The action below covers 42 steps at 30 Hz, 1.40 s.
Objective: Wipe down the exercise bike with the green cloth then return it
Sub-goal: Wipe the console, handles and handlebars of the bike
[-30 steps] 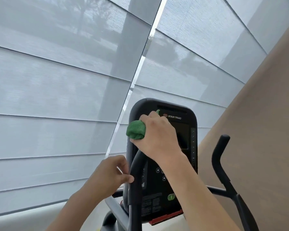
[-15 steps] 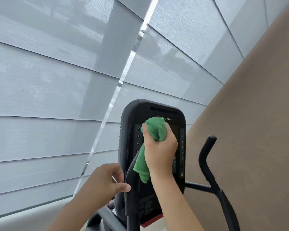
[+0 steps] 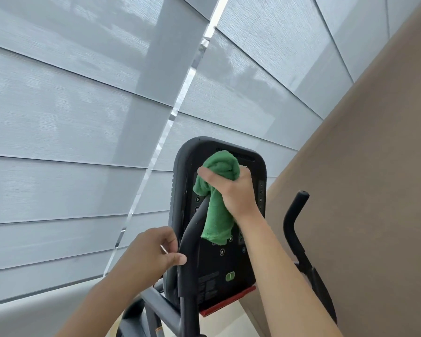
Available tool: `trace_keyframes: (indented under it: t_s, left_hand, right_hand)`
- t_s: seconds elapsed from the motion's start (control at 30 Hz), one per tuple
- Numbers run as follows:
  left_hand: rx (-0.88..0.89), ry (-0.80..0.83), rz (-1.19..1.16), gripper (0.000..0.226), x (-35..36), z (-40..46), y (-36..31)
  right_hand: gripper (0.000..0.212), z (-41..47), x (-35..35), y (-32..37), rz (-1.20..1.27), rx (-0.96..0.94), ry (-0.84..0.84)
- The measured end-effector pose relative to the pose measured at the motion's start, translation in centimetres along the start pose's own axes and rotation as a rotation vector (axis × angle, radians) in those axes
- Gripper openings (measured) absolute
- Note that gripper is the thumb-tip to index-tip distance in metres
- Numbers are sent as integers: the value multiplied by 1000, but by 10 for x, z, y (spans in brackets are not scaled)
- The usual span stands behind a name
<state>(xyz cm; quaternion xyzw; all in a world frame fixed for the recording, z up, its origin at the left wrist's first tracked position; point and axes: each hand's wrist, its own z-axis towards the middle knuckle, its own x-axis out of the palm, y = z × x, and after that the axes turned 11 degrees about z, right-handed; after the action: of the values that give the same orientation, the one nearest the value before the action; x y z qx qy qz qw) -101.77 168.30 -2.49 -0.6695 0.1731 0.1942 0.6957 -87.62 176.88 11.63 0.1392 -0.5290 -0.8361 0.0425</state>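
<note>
Head view: we note the right hand [image 3: 238, 193] clenched around the bunched green cloth [image 3: 218, 195], pressing it against the upper face of the exercise bike console [image 3: 219, 263], one end hanging loose. The left hand [image 3: 151, 254], fingers curled, rests its thumb against the near handlebar [image 3: 188, 259].

The cloth [image 3: 218, 190] lies on the console [image 3: 219, 263], under the right hand [image 3: 236, 193]. The left hand [image 3: 148, 254] sits left of the handlebar [image 3: 192, 239], before the console.
</note>
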Motion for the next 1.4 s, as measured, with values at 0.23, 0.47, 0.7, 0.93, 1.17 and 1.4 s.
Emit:
trace_keyframes:
  t_s: [0.23,0.47,0.7,0.93,1.17,1.4]
  left_hand:
    - [-30,-14,4,32,2,-4,-4]
    - [-39,-14,7,31,2,-2,-5]
    - [-33,-18,23,31,2,-5,-5]
    - [-57,-32,-4,28,6,-9,-6]
    - [-63,-39,-2,28,5,-7,-9]
    - [-58,-111,-53,26,13,-18,-7]
  right_hand:
    - [25,-20,30,-4,-678,-114,-333]
    - [25,-5,31,13,-1369,-311,212]
    - [14,-2,-3,-1,-137,-140,105]
    - [22,-25,31,-28,-411,-303,-511]
    - [34,2,12,2,-1114,-195,48]
    - [23,-30,20,-31,-31,-334,-381]
